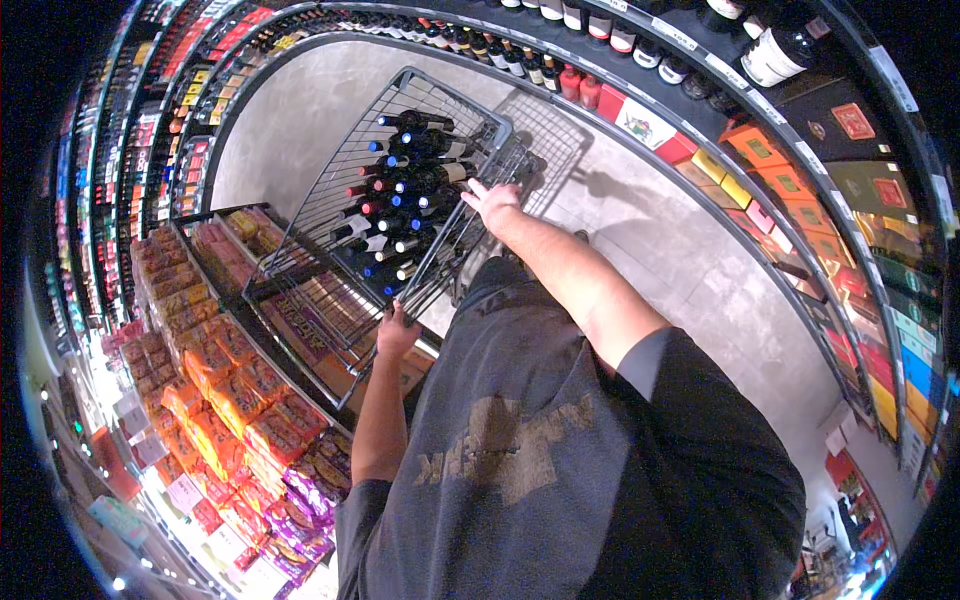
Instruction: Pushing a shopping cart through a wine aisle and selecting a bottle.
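Note:
A wire shopping cart (311, 217) stands before me with several wine bottles (409, 187) lying in it, their blue, red, white and black capped necks pointing left. My left hand (396, 334) is closed around the cart's handle end near the lower corner of the basket. At the basket's near rim, by the bottles, is my right hand (495, 201), with some fingers extended and nothing seen in it. Whether it touches the rim cannot be told.
Packaged snacks in orange and purple wrappers (225, 390) are stacked on a display at the left, close to the cart. Curved-looking shelves (675, 142) with wine bottles and colored boxes run along the top and right. Grey floor (675, 247) shows between cart and right shelves.

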A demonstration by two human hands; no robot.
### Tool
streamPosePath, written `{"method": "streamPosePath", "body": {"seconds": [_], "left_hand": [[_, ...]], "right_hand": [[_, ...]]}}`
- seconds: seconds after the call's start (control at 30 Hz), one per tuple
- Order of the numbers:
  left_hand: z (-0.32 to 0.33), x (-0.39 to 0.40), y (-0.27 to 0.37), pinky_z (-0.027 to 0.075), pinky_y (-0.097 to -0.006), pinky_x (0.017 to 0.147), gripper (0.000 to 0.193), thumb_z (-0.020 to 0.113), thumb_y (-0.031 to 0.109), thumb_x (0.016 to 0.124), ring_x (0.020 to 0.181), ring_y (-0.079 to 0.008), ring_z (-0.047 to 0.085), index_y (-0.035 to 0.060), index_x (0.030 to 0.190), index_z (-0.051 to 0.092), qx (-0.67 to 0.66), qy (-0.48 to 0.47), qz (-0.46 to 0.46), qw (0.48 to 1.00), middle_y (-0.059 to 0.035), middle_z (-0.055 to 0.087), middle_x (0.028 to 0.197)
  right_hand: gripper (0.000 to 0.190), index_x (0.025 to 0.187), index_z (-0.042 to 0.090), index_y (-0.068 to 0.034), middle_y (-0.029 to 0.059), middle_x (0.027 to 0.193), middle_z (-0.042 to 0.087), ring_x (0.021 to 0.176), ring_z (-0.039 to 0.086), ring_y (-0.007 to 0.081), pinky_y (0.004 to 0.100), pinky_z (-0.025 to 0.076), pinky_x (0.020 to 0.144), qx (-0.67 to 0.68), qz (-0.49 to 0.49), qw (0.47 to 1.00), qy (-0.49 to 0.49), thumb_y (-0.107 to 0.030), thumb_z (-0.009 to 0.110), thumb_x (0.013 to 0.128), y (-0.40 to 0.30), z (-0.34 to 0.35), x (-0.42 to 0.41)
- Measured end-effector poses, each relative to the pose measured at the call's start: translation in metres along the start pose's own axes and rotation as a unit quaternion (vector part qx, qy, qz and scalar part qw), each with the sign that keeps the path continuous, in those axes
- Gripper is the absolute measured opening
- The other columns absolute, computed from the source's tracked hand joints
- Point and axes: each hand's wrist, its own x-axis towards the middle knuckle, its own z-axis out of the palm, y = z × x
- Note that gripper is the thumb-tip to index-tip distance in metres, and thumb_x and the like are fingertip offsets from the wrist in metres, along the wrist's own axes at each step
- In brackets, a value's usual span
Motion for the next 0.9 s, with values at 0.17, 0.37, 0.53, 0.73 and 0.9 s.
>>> {"method": "streamPosePath", "body": {"seconds": [0.17, 0.37, 0.53, 0.73, 0.9], "left_hand": [[-0.006, -0.005, 0.007, 0.043, -0.0454, 0.098, 0.085, 0.064, 0.038, 0.072, 0.115, -0.0447, 0.05, 0.0022, 0.142, 0.033, -0.008, 0.014, -0.002, 1.0, -0.0271, 0.047, 0.13], [0.005, -0.003, 0.004, 0.039, -0.0464, 0.101, 0.082, 0.063, 0.038, 0.074, 0.119, -0.0427, 0.046, 0.007, 0.143, 0.033, -0.052, 0.047, -0.005, 0.998, -0.0247, 0.047, 0.13], [0.008, -0.004, 0.006, 0.037, -0.0459, 0.103, 0.082, 0.062, 0.039, 0.073, 0.12, -0.0428, 0.045, 0.0077, 0.143, 0.033, -0.048, 0.024, -0.029, 0.998, -0.0233, 0.047, 0.131], [0.01, -0.012, 0.021, 0.035, -0.0488, 0.104, 0.082, 0.062, 0.035, 0.071, 0.121, -0.041, 0.044, 0.0085, 0.142, 0.03, -0.053, 0.065, -0.038, 0.996, -0.0219, 0.044, 0.134], [0.004, -0.015, 0.029, 0.034, -0.0523, 0.101, 0.08, 0.064, 0.038, 0.071, 0.118, -0.0381, 0.048, 0.0092, 0.138, 0.034, -0.008, 0.053, -0.046, 0.998, -0.0203, 0.048, 0.128]], "right_hand": [[0.087, 0.151, 0.005, -0.032, 0.0005, 0.159, -0.008, 0.115, 0.057, 0.0338, 0.0516, 0.05, 0.084, 0.007, 0.004, 1.0, 0.016, -0.017, 0.061, 0.086, -0.002, 0.003, 0.011], [0.077, 0.151, 0.017, -0.028, 0.0026, 0.158, 0.005, 0.112, 0.057, 0.0357, 0.053, 0.052, 0.076, -0.027, 0.021, 0.998, 0.058, -0.017, 0.059, 0.087, -0.009, 0.003, 0.02], [0.069, 0.149, 0.024, -0.023, 0.004, 0.157, 0.011, 0.113, 0.057, 0.0365, 0.0548, 0.052, 0.076, -0.026, 0.015, 0.998, 0.056, -0.017, 0.057, 0.088, -0.011, -0.003, 0.022], [0.059, 0.146, 0.029, -0.019, 0.0067, 0.153, 0.024, 0.109, 0.061, 0.0322, 0.0543, 0.053, 0.073, 0.013, 0.013, 0.997, 0.076, -0.017, 0.05, 0.091, -0.008, 0.007, 0.03], [0.059, 0.145, 0.031, -0.017, 0.007, 0.152, 0.026, 0.112, 0.06, 0.0326, 0.0549, 0.053, 0.074, 0.025, 0.012, 0.998, 0.063, -0.015, 0.051, 0.09, -0.006, 0.002, 0.027]]}}
